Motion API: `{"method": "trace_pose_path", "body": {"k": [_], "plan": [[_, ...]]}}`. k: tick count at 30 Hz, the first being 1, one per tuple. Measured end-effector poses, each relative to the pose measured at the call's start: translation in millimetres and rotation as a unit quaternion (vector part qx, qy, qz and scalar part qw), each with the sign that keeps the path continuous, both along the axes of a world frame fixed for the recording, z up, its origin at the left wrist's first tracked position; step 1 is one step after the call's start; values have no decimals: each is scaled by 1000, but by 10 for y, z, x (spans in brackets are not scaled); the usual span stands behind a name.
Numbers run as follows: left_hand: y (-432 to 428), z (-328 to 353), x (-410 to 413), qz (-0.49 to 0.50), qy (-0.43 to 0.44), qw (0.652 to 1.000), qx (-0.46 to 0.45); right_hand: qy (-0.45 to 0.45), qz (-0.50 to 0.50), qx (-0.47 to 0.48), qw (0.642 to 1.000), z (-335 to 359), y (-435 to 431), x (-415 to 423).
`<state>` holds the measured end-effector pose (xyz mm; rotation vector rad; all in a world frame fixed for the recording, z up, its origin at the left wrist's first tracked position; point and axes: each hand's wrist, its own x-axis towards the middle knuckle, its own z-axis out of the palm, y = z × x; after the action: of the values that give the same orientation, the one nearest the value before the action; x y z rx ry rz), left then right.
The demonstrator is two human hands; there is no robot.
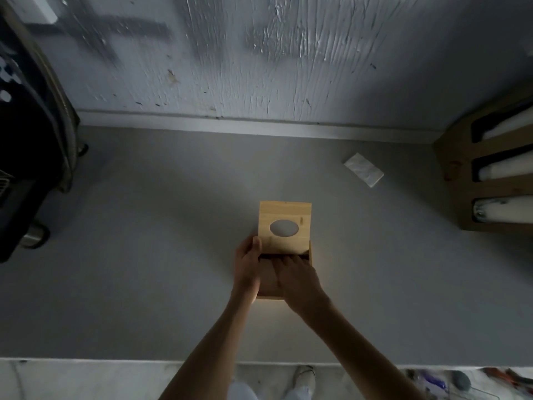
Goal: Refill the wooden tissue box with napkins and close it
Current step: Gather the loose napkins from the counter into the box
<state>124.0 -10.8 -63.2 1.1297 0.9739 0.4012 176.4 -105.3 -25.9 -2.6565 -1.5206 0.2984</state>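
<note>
A light wooden tissue box stands on the grey counter in the middle of the view. Its hinged lid, with an oval hole, is tilted up and away from me. My left hand grips the box's left side, thumb at the lid's lower left corner. My right hand lies over the open box with its fingers reaching down inside; what they touch is hidden. A white stack of folded napkins lies on the counter, far right of the box.
A wooden rack with three slots holding white rolls stands at the right edge. A dark appliance fills the left side. A rough white wall rises behind the counter. The counter's front edge runs below my forearms.
</note>
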Motion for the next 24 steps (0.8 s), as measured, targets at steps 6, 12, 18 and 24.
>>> {"method": "trace_pose_path", "body": {"k": [6,12,18,24], "plan": [[14,-20,-6,-1,16,1000,-1,106,-9,-29,994,-212,65,-77],[8,10,-7,-8,17,1000,15,103,-30,41,993,-371,8,-53],[-5,3,-2,-10,3,1000,1,172,-30,169,970,78,-279,-145],[31,-167,-10,-17,0,999,44,0,-207,345,915,167,-551,889]]}}
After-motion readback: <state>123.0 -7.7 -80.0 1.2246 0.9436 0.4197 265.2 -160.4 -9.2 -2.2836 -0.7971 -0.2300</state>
